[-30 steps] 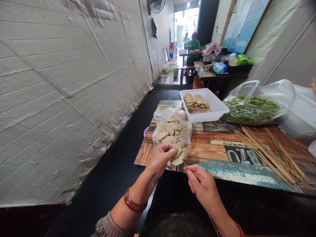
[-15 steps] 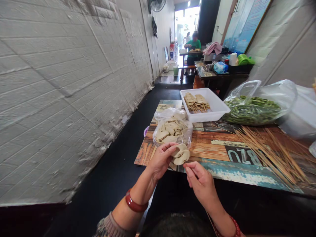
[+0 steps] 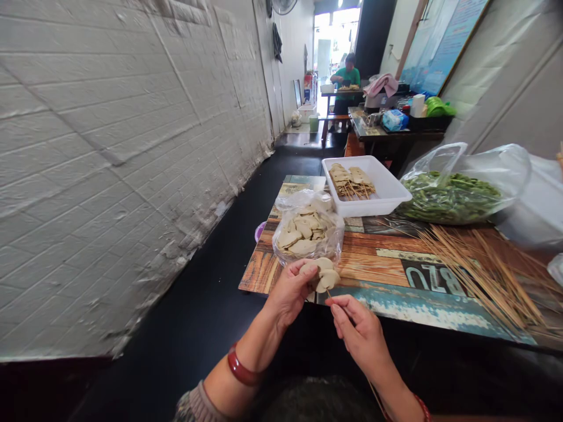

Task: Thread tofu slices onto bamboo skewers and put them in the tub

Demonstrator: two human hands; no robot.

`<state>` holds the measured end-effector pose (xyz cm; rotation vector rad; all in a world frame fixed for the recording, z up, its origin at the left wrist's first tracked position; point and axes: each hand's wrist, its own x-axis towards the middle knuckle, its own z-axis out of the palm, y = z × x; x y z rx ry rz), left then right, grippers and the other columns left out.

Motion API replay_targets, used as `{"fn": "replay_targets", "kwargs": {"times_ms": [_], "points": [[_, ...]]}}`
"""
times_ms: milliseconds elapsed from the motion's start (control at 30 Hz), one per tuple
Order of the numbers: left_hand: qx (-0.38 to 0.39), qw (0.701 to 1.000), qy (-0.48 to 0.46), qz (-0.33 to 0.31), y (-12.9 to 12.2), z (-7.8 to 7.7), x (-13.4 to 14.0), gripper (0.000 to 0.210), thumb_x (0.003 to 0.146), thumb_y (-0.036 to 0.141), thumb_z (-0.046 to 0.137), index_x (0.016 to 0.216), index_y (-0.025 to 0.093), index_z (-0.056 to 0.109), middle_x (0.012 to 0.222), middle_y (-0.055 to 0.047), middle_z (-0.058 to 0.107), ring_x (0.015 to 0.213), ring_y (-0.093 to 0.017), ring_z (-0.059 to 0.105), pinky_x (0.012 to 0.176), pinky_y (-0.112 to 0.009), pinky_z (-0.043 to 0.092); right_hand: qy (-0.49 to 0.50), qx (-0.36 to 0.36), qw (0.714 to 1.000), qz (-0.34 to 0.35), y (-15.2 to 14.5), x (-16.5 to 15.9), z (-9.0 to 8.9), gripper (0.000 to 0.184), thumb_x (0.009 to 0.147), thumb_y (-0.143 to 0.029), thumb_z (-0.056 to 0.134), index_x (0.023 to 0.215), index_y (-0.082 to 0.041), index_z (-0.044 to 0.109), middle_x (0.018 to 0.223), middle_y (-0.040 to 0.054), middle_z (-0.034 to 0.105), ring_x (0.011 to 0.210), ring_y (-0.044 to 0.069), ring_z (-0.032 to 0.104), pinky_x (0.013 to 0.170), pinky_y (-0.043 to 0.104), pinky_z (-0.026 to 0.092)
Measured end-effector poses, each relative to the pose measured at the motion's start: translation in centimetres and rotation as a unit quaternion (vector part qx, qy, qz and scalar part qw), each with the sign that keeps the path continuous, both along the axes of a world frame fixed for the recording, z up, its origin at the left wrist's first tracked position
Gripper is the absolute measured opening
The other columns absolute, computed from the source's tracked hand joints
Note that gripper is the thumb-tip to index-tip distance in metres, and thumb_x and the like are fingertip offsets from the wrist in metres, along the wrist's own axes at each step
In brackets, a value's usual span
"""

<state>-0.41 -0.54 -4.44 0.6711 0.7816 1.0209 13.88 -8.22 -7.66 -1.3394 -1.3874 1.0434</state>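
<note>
My left hand (image 3: pixel 294 291) pinches several thin, pale beige round slices (image 3: pixel 326 274) over the near edge of the table. A thin wooden skewer (image 3: pixel 329 293) enters the lower side of these slices. My right hand (image 3: pixel 357 322) is closed around that skewer just below them, and its long tail runs down past my right wrist. Just beyond my left hand, a clear plastic bag (image 3: pixel 308 231) lies full of similar loose slices. Behind it, a white plastic tub (image 3: pixel 387 202) holds skewered slices (image 3: pixel 352 180) in rows.
Many loose bamboo skewers (image 3: pixel 484 275) lie across the right of the patterned table (image 3: pixel 369 269). A clear bag of green vegetables (image 3: pixel 457 193) stands behind them. A white brick-patterned wall (image 3: pixel 109 176) runs along the left. A person in green (image 3: pixel 347 76) sits at a far table.
The slices have shifted slightly on the skewer, and more of the skewer shows between them and my right hand. The left hand has moved slightly down.
</note>
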Motion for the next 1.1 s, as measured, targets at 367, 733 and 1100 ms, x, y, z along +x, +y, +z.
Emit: {"fn": "replay_targets", "kwargs": {"times_ms": [367, 733, 1100], "points": [[0.0, 0.999, 0.036, 0.023, -0.4, -0.2, 0.4, 0.036, 0.06, 0.04, 0.086, 0.075, 0.01, 0.073, 0.066, -0.004, 0.068, 0.059, -0.011, 0.059, 0.059, -0.021, 0.044, 0.058, -0.03, 0.998, -0.011, 0.1, -0.6, -0.9, 0.034, 0.094, -0.045, 0.05, 0.094, -0.015, 0.065, 0.049, -0.0069, 0.044, 0.043, 0.011, 0.04, 0.041, 0.021, 0.028], [0.01, 0.999, 0.05, 0.006, -0.6, -0.2, 0.5, 0.038, 0.063, 0.042, 0.083, 0.079, 0.01, 0.073, 0.069, -0.005, 0.069, 0.058, -0.011, 0.057, 0.056, -0.021, 0.04, 0.099, -0.051, 0.994, -0.02, 0.7, -0.9, 0.0, 0.036, 0.09, -0.05, 0.054, 0.088, -0.016, 0.065, 0.048, -0.0069, 0.044, 0.039, 0.008, 0.034, 0.036, 0.019, 0.026], [0.008, 0.998, 0.048, 0.026, -0.1, 0.0, 0.6, 0.032, 0.062, 0.038, 0.084, 0.076, 0.012, 0.074, 0.066, -0.004, 0.069, 0.063, -0.013, 0.061, 0.062, -0.022, 0.046, 0.128, -0.07, 0.989, -0.016, 0.6, -0.7, -0.5, 0.041, 0.091, -0.05, 0.054, 0.103, -0.013, 0.068, 0.049, -0.0073, 0.041, 0.038, 0.007, 0.03, 0.034, 0.019, 0.023]]}}
